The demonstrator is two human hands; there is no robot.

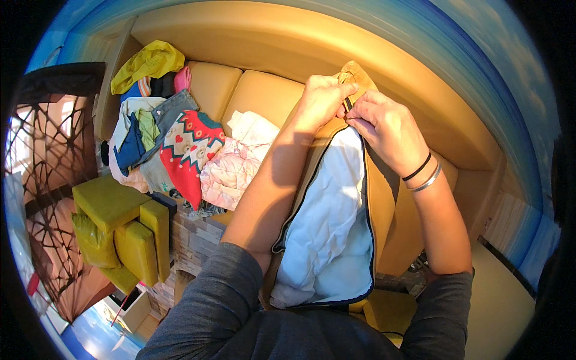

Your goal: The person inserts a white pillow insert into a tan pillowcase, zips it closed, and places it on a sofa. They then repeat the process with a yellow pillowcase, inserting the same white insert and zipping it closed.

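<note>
A tan zippered case (382, 211), perhaps a cushion cover, lies lengthwise before me with its long opening facing up. Light-blue fabric padding (321, 216) fills the gap between the dark zipper edges. At the far end, my left hand (321, 101) grips the case near its corner, where the two zipper edges come together. My right hand (384, 126) pinches at the zipper just beside it; the fingers hide the slider, if it is there. A black band and a silver bangle circle the right wrist.
A tan sofa (265, 92) runs behind the case. On its left part are heaped clothes, including a red patterned knit sweater (191, 148), a pale pink garment (234, 166), and a yellow garment (148, 63). A small olive armchair (117, 220) and black netting (58, 148) stand at left.
</note>
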